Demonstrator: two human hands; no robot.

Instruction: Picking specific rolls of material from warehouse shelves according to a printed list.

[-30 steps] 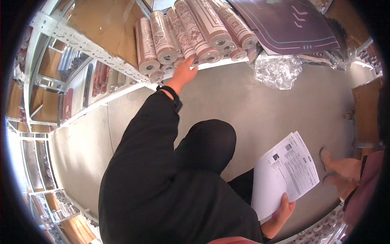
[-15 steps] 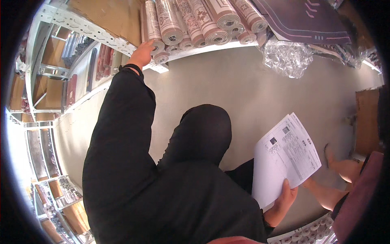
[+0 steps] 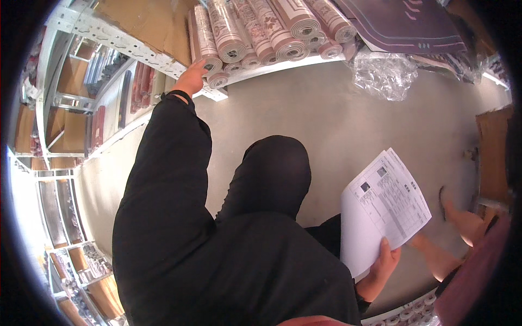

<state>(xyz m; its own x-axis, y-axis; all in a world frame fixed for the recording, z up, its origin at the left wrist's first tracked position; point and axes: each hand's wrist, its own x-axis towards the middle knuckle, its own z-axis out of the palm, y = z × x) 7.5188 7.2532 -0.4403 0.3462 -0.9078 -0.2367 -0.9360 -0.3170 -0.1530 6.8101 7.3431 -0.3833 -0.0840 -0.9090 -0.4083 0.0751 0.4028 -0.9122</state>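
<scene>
At the shelf's left corner my left hand (image 3: 191, 80) reaches out, one finger stretched toward the end of a patterned rolled rug (image 3: 211, 66). That finger touches or nearly touches the roll; the other fingers are partly hidden, and nothing shows gripped in the hand. Several more rolled rugs (image 3: 292, 49), pinkish-brown and cream in clear wrap, lie stacked along the shelf with their spiral ends facing me. Low on the right, my right hand (image 3: 380, 267) is closed on a few printed sheets of paper (image 3: 375, 212), thumb on top.
A white metal shelf frame (image 3: 122, 41) holds a cardboard box (image 3: 149, 24). Crumpled clear plastic (image 3: 383, 75) hangs below a dark purple mat (image 3: 402, 27). Another person's bare legs (image 3: 440, 258) are close on the right. A brown carton (image 3: 493, 157) stands behind them.
My left hand has shifted slightly down from the lower roll's end, its finger still at the rolls. The papers stay in my right hand. The other person's legs have moved slightly right.
</scene>
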